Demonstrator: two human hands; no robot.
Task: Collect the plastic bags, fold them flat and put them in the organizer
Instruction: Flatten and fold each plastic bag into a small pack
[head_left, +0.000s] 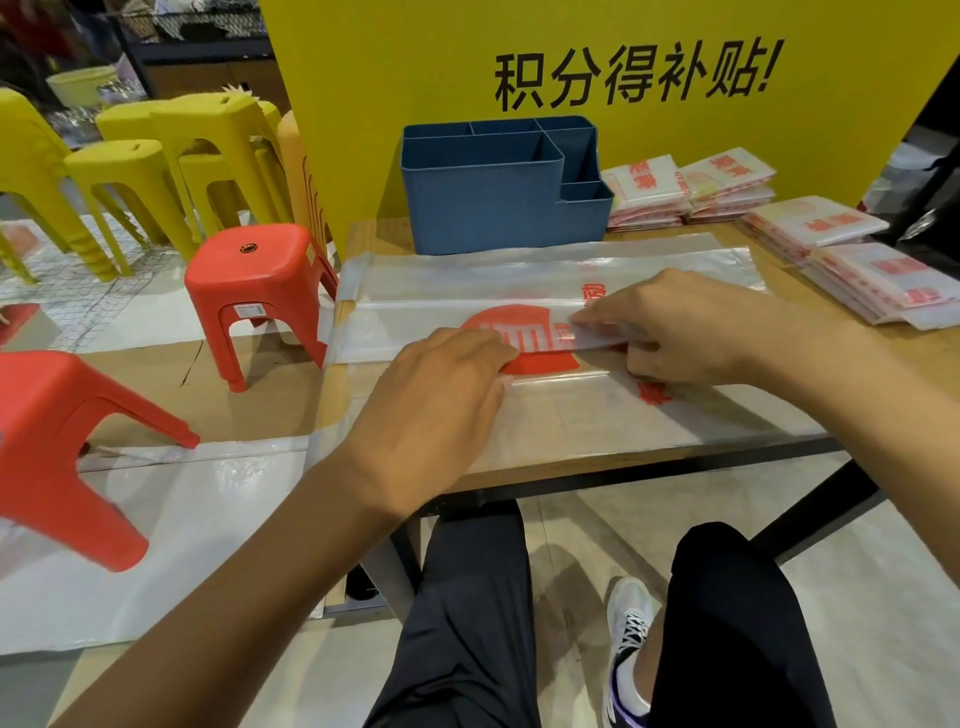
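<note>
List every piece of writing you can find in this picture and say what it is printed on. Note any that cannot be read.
"积分得补贴!" in black on the tall yellow sign board.
Red print on the clear plastic bag spread flat under the hands: partly covered, not readable.
Red characters on the folded plastic bag stacks: too blurred to read.
Round black sticker and small white label on the red plastic stool: too small to read.
</note>
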